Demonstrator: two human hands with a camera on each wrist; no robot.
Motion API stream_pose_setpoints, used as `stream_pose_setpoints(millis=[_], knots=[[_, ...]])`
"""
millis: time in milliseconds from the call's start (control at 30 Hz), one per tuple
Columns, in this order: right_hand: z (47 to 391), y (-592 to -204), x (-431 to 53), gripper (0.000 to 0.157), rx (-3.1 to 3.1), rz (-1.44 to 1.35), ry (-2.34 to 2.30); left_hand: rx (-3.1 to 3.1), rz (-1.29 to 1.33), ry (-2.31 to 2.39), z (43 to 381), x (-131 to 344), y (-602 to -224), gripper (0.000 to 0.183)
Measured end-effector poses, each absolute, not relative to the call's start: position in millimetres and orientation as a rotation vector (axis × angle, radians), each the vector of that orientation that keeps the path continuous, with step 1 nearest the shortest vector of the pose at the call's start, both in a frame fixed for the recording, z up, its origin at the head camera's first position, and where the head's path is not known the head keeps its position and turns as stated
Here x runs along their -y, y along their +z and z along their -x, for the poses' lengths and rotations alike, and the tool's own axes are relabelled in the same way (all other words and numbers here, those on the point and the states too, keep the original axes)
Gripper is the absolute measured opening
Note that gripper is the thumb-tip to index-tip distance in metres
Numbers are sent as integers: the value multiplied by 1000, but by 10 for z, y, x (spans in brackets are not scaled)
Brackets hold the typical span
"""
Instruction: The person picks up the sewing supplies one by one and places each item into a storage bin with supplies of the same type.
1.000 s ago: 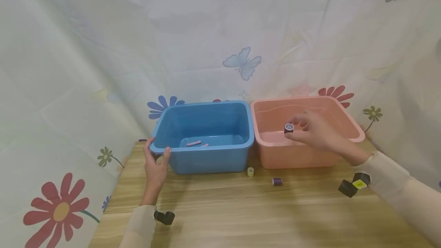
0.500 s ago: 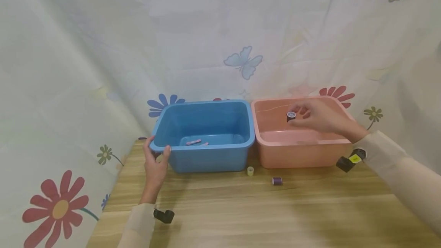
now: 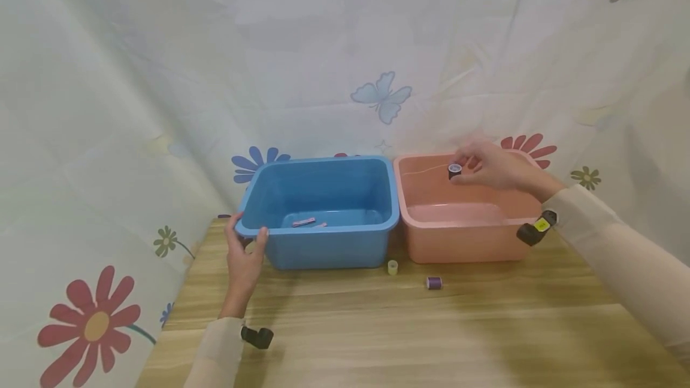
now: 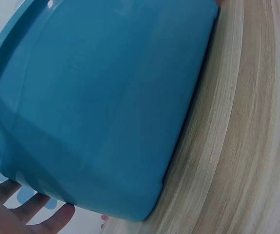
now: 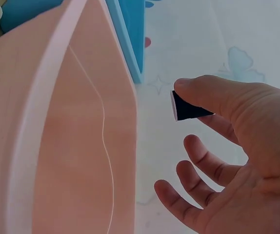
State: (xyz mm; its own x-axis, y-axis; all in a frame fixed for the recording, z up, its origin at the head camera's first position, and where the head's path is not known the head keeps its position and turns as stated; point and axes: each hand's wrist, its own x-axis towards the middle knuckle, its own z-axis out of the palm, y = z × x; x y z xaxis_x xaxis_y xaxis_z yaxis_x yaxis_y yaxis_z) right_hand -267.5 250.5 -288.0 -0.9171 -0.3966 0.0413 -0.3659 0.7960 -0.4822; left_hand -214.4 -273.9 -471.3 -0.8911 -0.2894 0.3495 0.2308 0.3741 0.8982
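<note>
In the head view my left hand (image 3: 245, 265) grips the near left corner of a blue plastic bin (image 3: 323, 250), thumb at the front and fingers round the left side. The left wrist view shows those fingers (image 4: 57, 219) against the bin's outer wall. My right hand (image 3: 493, 166) pinches a small spool of dark thread (image 3: 455, 173) between thumb and index finger, above a pink bin (image 3: 463, 244). The spool's white end (image 5: 174, 106) shows in the right wrist view, where the other fingers are loosely bent.
Two small pink strips (image 3: 303, 222) lie inside the blue bin. On the wooden table (image 3: 377, 334) before the bins stand a pale yellow spool (image 3: 392, 267) and a purple thread spool (image 3: 433, 282) on its side. A patterned curtain (image 3: 302, 76) hangs close behind.
My right hand has moved with the dark spool from over the pink bin's front part up and toward its back. The left hand has kept its grip on the blue bin.
</note>
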Motion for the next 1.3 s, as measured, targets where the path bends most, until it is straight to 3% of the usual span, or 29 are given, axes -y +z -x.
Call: stream_pose_setpoints(millis=[333,1300], knots=[[2980,-2935,-2483,25,-2857,671,-887,2188,-55,-1532,2147,2738,-4717,70],[3617,-3371,-2541,30,-2859,527,-952,2175,-13,-1530,2158,2757,-4727,69]])
